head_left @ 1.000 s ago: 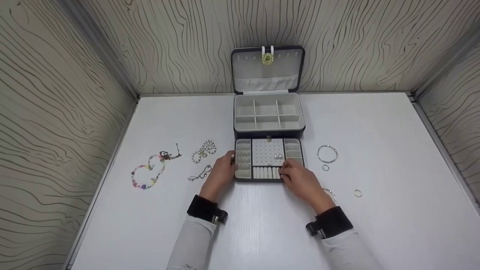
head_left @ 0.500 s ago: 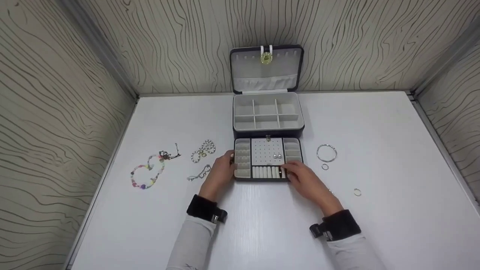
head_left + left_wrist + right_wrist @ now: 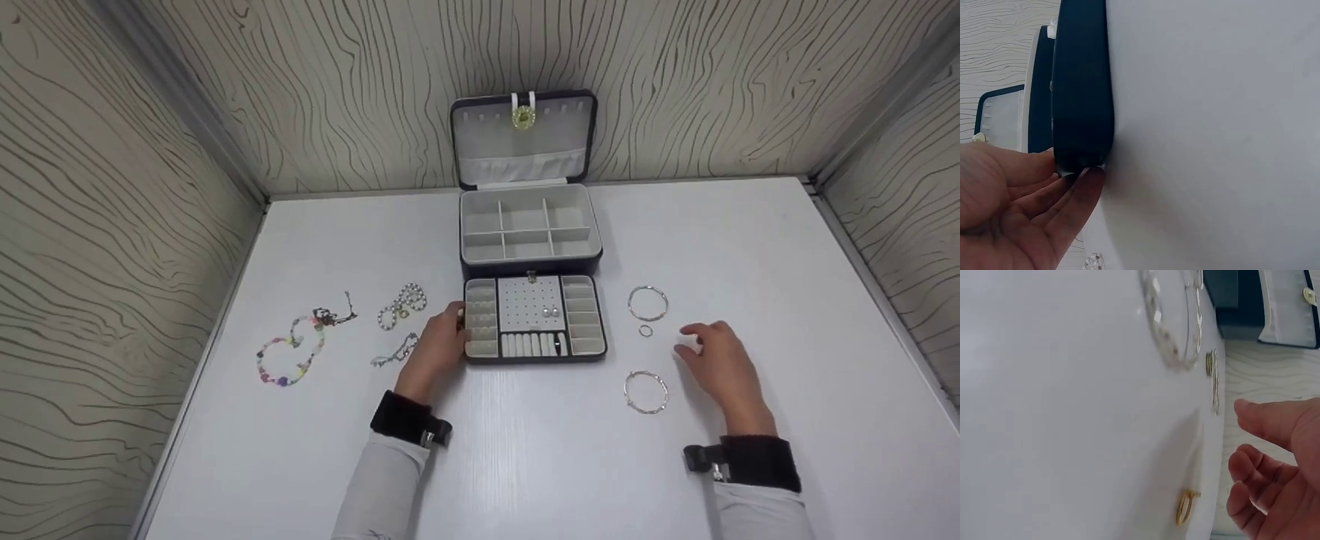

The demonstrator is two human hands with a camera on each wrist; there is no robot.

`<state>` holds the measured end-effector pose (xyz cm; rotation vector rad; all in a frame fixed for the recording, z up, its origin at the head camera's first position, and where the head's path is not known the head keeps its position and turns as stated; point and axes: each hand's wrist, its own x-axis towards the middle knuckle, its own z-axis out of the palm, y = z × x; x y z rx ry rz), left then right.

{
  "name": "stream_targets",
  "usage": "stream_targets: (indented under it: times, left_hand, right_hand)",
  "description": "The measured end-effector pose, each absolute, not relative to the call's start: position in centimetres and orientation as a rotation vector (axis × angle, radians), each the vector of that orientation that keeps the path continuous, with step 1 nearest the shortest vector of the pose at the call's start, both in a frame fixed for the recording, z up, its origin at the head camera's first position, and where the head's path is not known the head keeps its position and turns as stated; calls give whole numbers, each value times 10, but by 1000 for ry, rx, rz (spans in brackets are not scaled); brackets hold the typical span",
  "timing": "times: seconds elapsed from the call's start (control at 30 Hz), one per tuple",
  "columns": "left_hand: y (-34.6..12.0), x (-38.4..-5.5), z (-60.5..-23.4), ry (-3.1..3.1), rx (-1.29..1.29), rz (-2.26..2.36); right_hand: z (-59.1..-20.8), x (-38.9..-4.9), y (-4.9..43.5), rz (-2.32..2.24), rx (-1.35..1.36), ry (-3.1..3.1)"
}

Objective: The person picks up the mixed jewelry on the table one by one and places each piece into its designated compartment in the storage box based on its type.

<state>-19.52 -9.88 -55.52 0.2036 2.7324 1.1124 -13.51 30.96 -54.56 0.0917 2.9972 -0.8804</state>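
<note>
Tray [image 3: 536, 360] lies just before the compartmented box [image 3: 530, 267], its left end pinched by the left hand [image 3: 437, 341], probably for steadiness; the right hand [image 3: 724, 371] hovers, thumb and fingers parted, holding nothing, near a gold ring [image 3: 1180, 511]; two bangles [image 3: 625, 392] lie apart.

The tray [image 3: 1081, 84] is navy, the wall [image 3: 360, 97] wavy-lined cream.
</note>
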Motion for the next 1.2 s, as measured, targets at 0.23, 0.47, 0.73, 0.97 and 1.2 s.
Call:
stream_targets:
  times: [0.23,0.47,0.73,0.97,1.2]
  left_hand:
    - [-98,-196,-553,2729,194,1103]
    - [-96,-197,-552,2731,164,1090]
    - [-97,-196,-554,2725,181,1092]
    - [-99,-196,-556,2746,223,1115]
    - [-99,-196,-555,2726,216,1131]
  right_hand:
    - [-546,-113,340,-842,196,2821]
    - [-546,-110,339,-820,240,2794]
    - [-548,-107,336,-830,276,2792]
    - [-550,-108,333,-837,299,2813]
    - [-550,-113,321,-973,244,2886]
